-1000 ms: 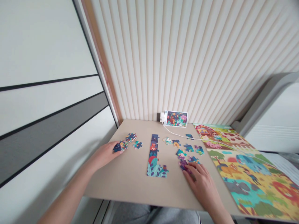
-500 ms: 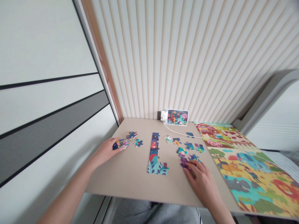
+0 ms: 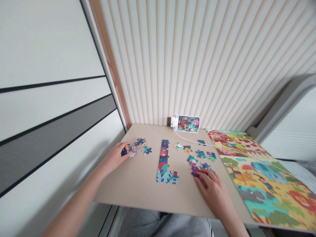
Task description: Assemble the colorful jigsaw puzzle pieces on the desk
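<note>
Resting flat, ungripping: left hand on piece cluster | right hand on purple piece | joined strip between

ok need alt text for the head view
Left hand rests on a cluster of loose puzzle pieces, right hand on a purple piece, either side of a joined puzzle strip on a beige table.

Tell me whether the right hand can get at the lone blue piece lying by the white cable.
Probably yes. The right hand rests flat on the table near the purple pieces. The blue piece lies farther back beside the white cable; only flat loose pieces lie between, nothing upright.
</note>
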`<state>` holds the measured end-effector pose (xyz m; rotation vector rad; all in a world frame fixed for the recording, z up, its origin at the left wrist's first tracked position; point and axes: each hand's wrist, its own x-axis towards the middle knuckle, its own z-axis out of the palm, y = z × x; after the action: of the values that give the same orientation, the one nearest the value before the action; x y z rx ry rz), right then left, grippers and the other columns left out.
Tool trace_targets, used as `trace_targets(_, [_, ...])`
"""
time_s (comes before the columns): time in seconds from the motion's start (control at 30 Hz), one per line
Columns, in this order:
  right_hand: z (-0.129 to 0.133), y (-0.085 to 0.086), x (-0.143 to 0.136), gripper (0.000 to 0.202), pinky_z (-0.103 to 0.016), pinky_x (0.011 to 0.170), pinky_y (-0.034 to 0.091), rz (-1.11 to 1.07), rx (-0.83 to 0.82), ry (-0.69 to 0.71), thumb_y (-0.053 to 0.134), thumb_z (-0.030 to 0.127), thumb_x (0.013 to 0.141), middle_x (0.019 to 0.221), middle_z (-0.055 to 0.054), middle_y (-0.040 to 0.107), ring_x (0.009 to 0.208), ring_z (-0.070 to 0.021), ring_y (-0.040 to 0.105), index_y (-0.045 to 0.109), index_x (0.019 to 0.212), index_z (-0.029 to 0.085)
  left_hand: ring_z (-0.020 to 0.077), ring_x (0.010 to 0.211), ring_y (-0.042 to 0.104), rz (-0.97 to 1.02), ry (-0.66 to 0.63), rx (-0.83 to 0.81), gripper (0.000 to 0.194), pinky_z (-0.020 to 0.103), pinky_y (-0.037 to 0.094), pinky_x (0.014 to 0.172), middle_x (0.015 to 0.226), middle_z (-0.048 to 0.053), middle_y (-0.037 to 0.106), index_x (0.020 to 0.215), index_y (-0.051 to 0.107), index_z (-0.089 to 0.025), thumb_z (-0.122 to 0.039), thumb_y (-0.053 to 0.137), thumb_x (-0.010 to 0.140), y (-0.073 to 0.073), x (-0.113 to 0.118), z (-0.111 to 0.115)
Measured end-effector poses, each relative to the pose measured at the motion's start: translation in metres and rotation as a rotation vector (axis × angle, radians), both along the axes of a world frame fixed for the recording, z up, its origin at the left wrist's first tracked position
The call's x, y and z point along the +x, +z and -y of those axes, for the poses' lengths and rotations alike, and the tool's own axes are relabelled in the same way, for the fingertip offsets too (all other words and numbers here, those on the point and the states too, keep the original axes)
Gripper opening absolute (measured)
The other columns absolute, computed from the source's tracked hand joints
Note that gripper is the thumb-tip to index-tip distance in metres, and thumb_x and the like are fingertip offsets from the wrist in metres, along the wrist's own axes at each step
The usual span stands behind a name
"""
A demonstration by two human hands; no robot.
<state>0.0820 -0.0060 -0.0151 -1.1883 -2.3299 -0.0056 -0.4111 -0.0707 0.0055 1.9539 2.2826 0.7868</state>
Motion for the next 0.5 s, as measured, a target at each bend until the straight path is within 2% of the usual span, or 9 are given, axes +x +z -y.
trace_targets(0.23, [0.0, 0.002, -0.001, 0.025, -0.044, 0.094, 0.053, -0.012, 0.026, -0.003, 0.054, 0.041, 0.098, 0.116, -0.009, 0.068, 0.109, -0.0283, 0.063, 0.071, 0.111, 0.027, 0.0302, 0.116, 0.061, -0.016, -0.113, -0.074, 0.05, 0.039, 0.045, 0.104, 0.125, 0.012, 0.065, 0.125, 0.064, -0.02, -0.051, 0.059, 0.087, -0.005, 0.009, -0.015])
trace_targets(0.5, [0.001, 0.004, -0.002, 0.026, -0.044, 0.095, 0.054, -0.006, 0.035, -0.004, 0.054, 0.041, 0.099, 0.115, -0.009, 0.069, 0.108, -0.0276, 0.064, 0.072, 0.11, 0.027, 0.0306, 0.109, 0.065, 0.033, -0.093, -0.091, 0.045, 0.038, 0.048, 0.099, 0.119, 0.011, 0.07, 0.121, 0.067, -0.021, -0.042, 0.062, 0.081, 0.002, 0.013, -0.015])
